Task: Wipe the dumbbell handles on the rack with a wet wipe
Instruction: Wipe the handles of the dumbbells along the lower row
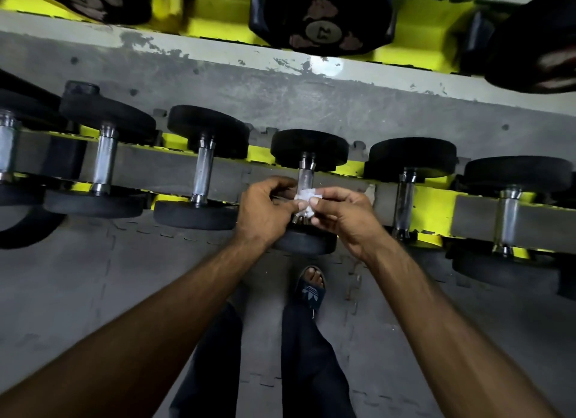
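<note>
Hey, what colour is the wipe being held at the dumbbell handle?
White. The wipe shows best in the head view, at the chrome handle.

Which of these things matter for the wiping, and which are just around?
In the job: wet wipe, pinched by left hand and right hand; dumbbell handle behind it; neighbouring handles; yellow rack.
Just there: upper-shelf dumbbells; sandal; floor mat.

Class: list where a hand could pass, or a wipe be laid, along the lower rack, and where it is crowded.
Free: the grey rail between handles left of the hands; the floor mat below it. Crowded: the middle handle, where left hand and right hand pinch the wipe.
</note>
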`<state>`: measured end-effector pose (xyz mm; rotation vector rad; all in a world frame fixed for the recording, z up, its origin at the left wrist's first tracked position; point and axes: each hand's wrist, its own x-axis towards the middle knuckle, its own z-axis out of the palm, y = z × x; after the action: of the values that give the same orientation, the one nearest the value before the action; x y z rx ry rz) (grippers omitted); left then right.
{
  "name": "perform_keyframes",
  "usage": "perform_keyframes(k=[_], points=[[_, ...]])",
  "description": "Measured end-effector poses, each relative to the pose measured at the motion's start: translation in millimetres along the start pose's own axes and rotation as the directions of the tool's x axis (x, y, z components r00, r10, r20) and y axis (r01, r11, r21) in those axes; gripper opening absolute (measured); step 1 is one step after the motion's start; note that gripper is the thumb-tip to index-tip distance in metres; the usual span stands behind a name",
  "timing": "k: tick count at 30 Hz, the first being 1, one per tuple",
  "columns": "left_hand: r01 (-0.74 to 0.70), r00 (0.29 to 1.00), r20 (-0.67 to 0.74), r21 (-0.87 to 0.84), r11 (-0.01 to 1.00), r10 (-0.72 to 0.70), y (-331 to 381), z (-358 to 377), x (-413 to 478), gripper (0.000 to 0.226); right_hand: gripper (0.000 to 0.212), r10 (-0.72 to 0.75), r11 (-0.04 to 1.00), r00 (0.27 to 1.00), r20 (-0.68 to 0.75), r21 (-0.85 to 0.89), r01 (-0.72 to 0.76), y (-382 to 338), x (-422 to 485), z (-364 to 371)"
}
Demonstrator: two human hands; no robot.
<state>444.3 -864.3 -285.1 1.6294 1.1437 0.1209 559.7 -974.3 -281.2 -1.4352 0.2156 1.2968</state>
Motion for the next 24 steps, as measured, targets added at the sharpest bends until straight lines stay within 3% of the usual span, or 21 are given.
perform_keyframes(k=[5, 9, 12, 15, 20, 24], points=[[-0.036, 0.999, 0.04, 0.144, 0.989, 0.03, -12.8, 5.2, -8.7, 0.031, 0.022, -0.047, 0.999, 0.991, -0.129, -0.005, 0.047, 8.4, 14.0, -8.5], [-0.106, 0.994, 0.063, 0.392, 0.914, 0.088, -26.1, -6.7, -19.1, 0.022, 0.02, -0.177, 0.917, 0.965, -0.191, -0.387, 0.091, 21.8, 32.8, -18.2], [-0.157, 0.981, 0.17, 0.422, 0.893, 0.093, -38.3, -15.3, -24.3, 0.014, 0.015, -0.221, 0.673, 0.972, -0.079, -0.734, 0.093, 23.8, 44.6, -17.5], [-0.233, 0.961, 0.242, 0.468, 0.852, 0.13, -50.4, -18.9, -29.6, 0.012, 0.01, -0.214, 0.415, 0.972, 0.102, -0.891, 0.185, 23.8, 52.4, -6.9], [-0.342, 0.938, 0.245, 0.519, 0.784, 0.247, -57.1, -18.6, -31.2, 0.026, 0.009, -0.331, 0.048, 0.841, 0.428, -0.883, 0.468, 32.3, 64.6, 8.2], [-0.356, 0.932, 0.261, 0.54, 0.762, 0.251, -55.7, -22.3, -27.6, 0.025, 0.005, -0.289, -0.197, 0.789, 0.542, -0.84, 0.505, 31.6, 70.0, 19.4]])
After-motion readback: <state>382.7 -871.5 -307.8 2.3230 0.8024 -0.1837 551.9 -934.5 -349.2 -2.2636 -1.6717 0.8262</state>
